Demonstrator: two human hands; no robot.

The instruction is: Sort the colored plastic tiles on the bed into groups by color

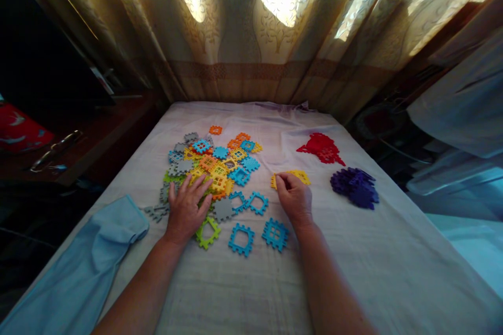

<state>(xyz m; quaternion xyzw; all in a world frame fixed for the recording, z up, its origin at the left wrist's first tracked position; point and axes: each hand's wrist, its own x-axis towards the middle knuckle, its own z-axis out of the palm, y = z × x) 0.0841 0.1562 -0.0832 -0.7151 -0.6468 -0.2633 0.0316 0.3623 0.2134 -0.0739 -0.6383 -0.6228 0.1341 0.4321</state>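
A mixed heap of square interlocking plastic tiles in blue, yellow, orange, grey and green lies on a pale cloth-covered surface. My left hand rests flat on the heap's near edge, fingers spread, over green and yellow tiles. My right hand is curled, its fingertips pinching a yellow tile in a small yellow pile. Further right lie a red pile and a purple pile. Several loose blue tiles sit between my hands.
A light blue cloth lies at the near left edge. Patterned curtains hang behind the far edge. A dark wooden table with small objects stands left. Pale draped fabric fills the right side.
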